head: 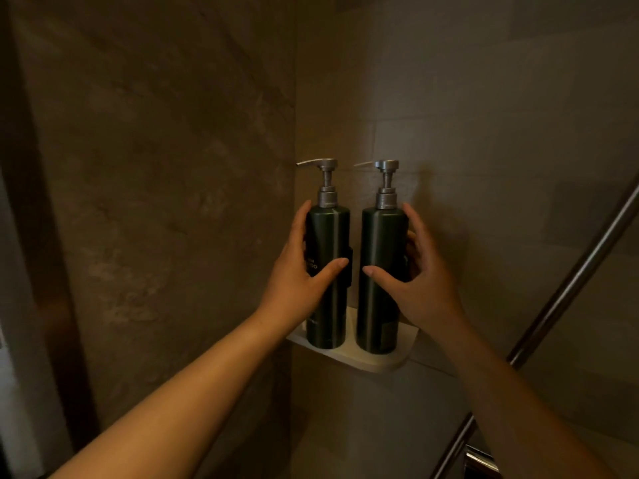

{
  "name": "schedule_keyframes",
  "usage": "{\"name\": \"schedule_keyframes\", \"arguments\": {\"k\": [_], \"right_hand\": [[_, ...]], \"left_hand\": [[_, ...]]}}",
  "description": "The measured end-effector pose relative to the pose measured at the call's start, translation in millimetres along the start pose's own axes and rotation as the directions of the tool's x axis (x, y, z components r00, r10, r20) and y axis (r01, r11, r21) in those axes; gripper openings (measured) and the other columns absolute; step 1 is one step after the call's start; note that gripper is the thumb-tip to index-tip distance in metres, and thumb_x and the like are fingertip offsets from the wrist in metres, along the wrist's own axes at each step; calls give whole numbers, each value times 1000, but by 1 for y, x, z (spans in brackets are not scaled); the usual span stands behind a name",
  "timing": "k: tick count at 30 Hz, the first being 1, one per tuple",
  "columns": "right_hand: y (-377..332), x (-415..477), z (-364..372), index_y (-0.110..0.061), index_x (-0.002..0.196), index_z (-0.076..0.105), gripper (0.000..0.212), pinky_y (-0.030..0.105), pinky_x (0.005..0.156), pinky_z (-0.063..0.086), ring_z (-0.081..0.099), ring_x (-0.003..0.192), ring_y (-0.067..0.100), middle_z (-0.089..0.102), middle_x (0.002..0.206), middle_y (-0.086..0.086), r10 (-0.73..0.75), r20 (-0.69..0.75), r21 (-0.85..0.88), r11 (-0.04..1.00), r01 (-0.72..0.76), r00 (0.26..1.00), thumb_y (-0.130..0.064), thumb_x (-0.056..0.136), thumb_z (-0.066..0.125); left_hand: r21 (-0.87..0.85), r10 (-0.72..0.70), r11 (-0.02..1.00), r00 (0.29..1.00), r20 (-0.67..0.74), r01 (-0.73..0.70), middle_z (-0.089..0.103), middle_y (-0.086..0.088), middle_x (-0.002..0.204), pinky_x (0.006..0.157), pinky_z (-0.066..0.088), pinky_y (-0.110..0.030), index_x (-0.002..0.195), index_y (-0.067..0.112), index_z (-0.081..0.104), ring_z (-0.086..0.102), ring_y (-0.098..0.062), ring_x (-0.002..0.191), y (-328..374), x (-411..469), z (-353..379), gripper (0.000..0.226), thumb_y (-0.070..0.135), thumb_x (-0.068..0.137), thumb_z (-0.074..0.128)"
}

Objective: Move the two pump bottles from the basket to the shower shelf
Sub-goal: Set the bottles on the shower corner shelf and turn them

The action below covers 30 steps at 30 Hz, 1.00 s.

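Two tall dark green pump bottles with silver pumps stand upright side by side on a small white corner shelf in the shower. My left hand wraps around the left bottle, thumb across its front. My right hand grips the right bottle the same way, fingers behind it. Both bottle bases rest on the shelf. Both pump spouts point left. The basket is not in view.
Brown stone tiles form the wall corner behind the shelf. A shiny metal rail slants up at the right, with a chrome fitting near the bottom right. A dark frame edge runs down the left side.
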State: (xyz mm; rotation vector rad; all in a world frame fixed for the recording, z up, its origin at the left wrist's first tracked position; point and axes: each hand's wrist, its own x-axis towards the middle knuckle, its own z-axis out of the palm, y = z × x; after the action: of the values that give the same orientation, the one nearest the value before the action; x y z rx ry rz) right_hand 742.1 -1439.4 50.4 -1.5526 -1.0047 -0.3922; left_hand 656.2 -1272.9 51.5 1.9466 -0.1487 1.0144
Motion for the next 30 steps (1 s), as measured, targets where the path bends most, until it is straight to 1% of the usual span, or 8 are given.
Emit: {"name": "schedule_keyframes", "arguments": {"k": [4, 7, 9, 14, 19, 24, 27, 30], "right_hand": [[2, 0, 0, -61, 135, 16, 96, 26, 91, 43, 42, 111, -14, 40, 115, -43, 34, 5, 4, 999, -34, 999, -24, 70, 77], [2, 1, -2, -63, 135, 13, 97, 10, 77, 42, 39, 102, -29, 37, 107, -56, 46, -1, -30, 998, -46, 999, -30, 69, 77], [0, 0, -3, -64, 134, 10, 100, 6, 74, 40, 38, 98, -32, 39, 107, -50, 64, -11, -37, 997, -65, 998, -32, 69, 78], [6, -18, -2, -59, 137, 12, 101, 14, 84, 37, 41, 104, -21, 41, 115, -36, 96, -19, -47, 994, -97, 995, -28, 68, 78], [7, -29, 2, -51, 140, 17, 96, 18, 82, 41, 48, 102, -11, 45, 114, -31, 153, -89, -26, 987, -156, 984, -29, 68, 79], [10, -35, 9, -39, 135, 33, 80, 31, 90, 47, 50, 113, 6, 49, 130, -11, 152, -152, -74, 984, -165, 977, -29, 69, 78], [10, -35, 10, -34, 123, 45, 62, 35, 91, 49, 53, 108, 5, 55, 123, -11, 185, -158, -66, 978, -197, 970, -26, 71, 77], [10, -33, 9, -33, 123, 45, 59, 31, 90, 48, 52, 107, 3, 54, 120, -13, 198, -137, -66, 976, -209, 970, -25, 73, 76]], "left_hand": [[-5, 0, 1000, 1000, 13, 0, 38, 23, 128, 97, 44, -35, 138, 51, 10, 43, -5, 122, 4, 2, 0, 89, 25, 78, 71], [-2, -17, 1000, 998, 56, 18, 33, 19, 139, 91, 40, -21, 135, 58, 0, 38, -1, 123, 6, 0, -6, 97, 34, 74, 72], [10, -18, 1000, 996, 85, 18, 30, 18, 142, 82, 36, -8, 131, 62, -5, 36, 5, 120, 5, -1, -12, 99, 34, 75, 71], [-7, -46, 999, 992, 116, 47, 34, 12, 140, 78, 38, 0, 140, 48, -3, 39, 11, 113, -6, -12, -14, 96, 18, 81, 66], [-27, -60, 998, 994, 86, 62, 32, 38, 123, 80, 38, 0, 144, 42, 6, 37, 26, 106, -20, -28, -10, 93, 18, 79, 69], [-71, -91, 993, 996, 16, 92, 38, 20, 134, 79, 40, -2, 138, 52, 13, 42, 12, 112, -26, -35, -3, 88, 18, 79, 69], [-78, -94, 992, 996, 7, 95, 37, 14, 137, 78, 42, -4, 138, 51, 14, 41, 3, 119, -26, -35, -2, 87, 17, 80, 68], [-83, -94, 992, 996, 12, 94, 36, 20, 133, 77, 41, -3, 138, 50, 13, 40, 14, 112, -25, -33, 0, 86, 16, 80, 67]]}}
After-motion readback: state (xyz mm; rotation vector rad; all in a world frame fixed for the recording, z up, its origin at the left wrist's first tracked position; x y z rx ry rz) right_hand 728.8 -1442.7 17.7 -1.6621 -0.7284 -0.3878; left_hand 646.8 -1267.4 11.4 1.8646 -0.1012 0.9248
